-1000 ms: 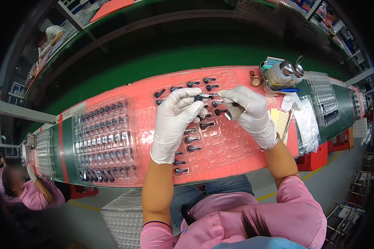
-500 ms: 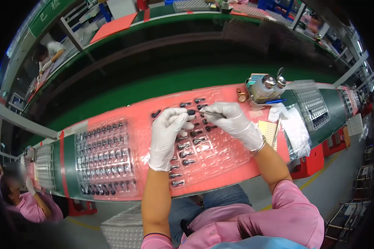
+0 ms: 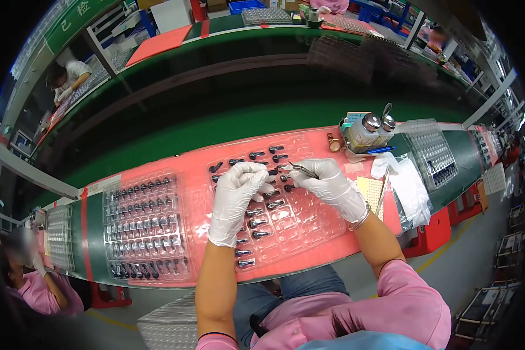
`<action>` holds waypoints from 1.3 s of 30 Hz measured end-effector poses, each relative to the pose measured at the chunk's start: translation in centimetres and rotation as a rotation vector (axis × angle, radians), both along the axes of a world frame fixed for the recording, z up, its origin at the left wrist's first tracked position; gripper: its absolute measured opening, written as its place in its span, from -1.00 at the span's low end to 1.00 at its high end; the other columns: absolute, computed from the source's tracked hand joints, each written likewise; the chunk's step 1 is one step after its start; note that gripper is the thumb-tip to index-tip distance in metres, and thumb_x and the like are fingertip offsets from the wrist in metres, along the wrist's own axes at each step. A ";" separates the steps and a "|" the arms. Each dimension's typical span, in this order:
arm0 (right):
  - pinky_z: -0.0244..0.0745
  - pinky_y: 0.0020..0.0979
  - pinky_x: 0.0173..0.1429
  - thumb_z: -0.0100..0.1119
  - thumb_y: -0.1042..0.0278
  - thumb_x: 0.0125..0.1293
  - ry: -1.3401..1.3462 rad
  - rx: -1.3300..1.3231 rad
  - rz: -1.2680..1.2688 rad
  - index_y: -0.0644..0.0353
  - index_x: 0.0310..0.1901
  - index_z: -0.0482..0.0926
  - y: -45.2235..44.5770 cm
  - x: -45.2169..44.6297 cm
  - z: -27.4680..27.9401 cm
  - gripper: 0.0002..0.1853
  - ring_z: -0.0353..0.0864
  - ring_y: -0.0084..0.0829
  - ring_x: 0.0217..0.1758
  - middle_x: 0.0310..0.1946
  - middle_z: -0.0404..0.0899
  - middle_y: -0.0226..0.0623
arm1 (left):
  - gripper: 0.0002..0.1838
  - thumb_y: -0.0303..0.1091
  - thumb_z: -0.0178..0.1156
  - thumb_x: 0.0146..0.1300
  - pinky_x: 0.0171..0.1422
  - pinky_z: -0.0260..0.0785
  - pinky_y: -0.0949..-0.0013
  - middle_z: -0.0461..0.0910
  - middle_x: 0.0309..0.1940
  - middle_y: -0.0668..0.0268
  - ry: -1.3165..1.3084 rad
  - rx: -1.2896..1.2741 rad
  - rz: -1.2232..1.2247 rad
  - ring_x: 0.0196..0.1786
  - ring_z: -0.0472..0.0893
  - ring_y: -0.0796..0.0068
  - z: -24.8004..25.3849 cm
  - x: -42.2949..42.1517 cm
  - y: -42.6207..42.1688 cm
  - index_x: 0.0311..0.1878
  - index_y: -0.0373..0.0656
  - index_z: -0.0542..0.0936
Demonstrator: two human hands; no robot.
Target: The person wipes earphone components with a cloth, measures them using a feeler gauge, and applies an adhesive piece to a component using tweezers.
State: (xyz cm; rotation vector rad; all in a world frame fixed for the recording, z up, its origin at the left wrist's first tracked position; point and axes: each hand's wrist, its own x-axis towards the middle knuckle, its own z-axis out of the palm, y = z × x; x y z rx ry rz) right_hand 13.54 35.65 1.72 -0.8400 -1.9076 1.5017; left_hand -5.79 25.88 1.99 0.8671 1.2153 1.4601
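My left hand (image 3: 239,195), in a white glove, pinches a small dark part (image 3: 272,172) above the clear tray. Tweezers (image 3: 302,170) are gripped in my gloved right hand (image 3: 331,189), their tips pointing left, close to the dark part. Whether the tips touch it I cannot tell. Under both hands lies a clear plastic tray (image 3: 315,224) on the pink mat, with several dark stemmed pieces (image 3: 256,223) in its pockets. A second clear tray (image 3: 146,224), filled with rows of similar dark pieces, lies to the left.
Metal-capped bottles (image 3: 364,131) stand in a holder at the back right, near a gold-coloured object (image 3: 333,142). A yellow dotted sheet (image 3: 372,195), white cloth and plastic bag (image 3: 411,189) lie right. Co-workers sit at far left (image 3: 38,286) and across the aisle (image 3: 70,79).
The view has tilted upward, showing more of the far bench. My right hand has turned, so the tweezers now show clearly beside the dark part. My left hand still pinches that part.
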 end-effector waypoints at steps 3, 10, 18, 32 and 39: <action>0.30 -0.62 -0.36 0.21 0.49 0.33 -0.001 0.006 -0.005 0.30 -0.03 0.68 -0.2 0.0 0.1 -0.79 0.35 -0.78 -0.41 -0.46 0.55 -0.58 | -0.75 -0.24 0.27 0.32 -0.34 0.40 0.60 0.71 -0.23 0.19 -0.005 -0.007 0.001 -0.32 0.68 0.57 0.0 0.0 0.0 -0.06 -0.19 0.57; 0.26 -0.62 -0.38 0.22 0.49 0.32 -0.024 0.015 -0.011 0.29 -0.04 0.68 -0.3 0.1 0.7 -0.79 0.32 -0.79 -0.43 -0.49 0.52 -0.61 | -0.75 -0.26 0.26 0.33 -0.33 0.41 0.59 0.72 -0.22 0.18 -0.004 -0.013 -0.003 -0.31 0.69 0.57 0.2 0.2 0.0 -0.05 -0.20 0.56; 0.27 -0.62 -0.37 0.23 0.51 0.31 0.003 0.066 -0.027 0.32 -0.06 0.68 -0.2 0.1 0.4 -0.80 0.31 -0.79 -0.43 -0.49 0.48 -0.61 | -0.75 -0.31 0.25 0.33 -0.30 0.42 0.58 0.71 -0.20 0.16 -0.011 0.000 -0.010 -0.28 0.68 0.55 0.2 0.0 0.1 -0.02 -0.22 0.54; 0.30 -0.64 -0.32 0.22 0.73 0.12 0.038 0.396 -0.031 0.31 -0.08 0.66 0.0 0.3 -0.1 -0.70 0.36 -0.71 -0.46 -0.49 0.45 -0.50 | -0.71 -0.37 0.28 0.31 -0.26 0.47 0.57 0.70 -0.21 0.22 -0.061 0.023 0.026 -0.24 0.69 0.54 0.9 0.1 -0.2 0.04 -0.26 0.52; 0.38 -0.56 -0.41 0.27 0.79 -0.05 0.091 0.847 -0.032 0.26 -0.04 0.65 0.1 0.3 1.2 -0.54 0.47 -0.57 -0.51 -0.52 0.49 -0.43 | -0.68 -0.47 0.25 0.29 -0.25 0.49 0.55 0.66 -0.22 0.26 -0.093 0.049 -0.002 -0.19 0.69 0.51 0.5 0.1 -0.2 0.09 -0.28 0.50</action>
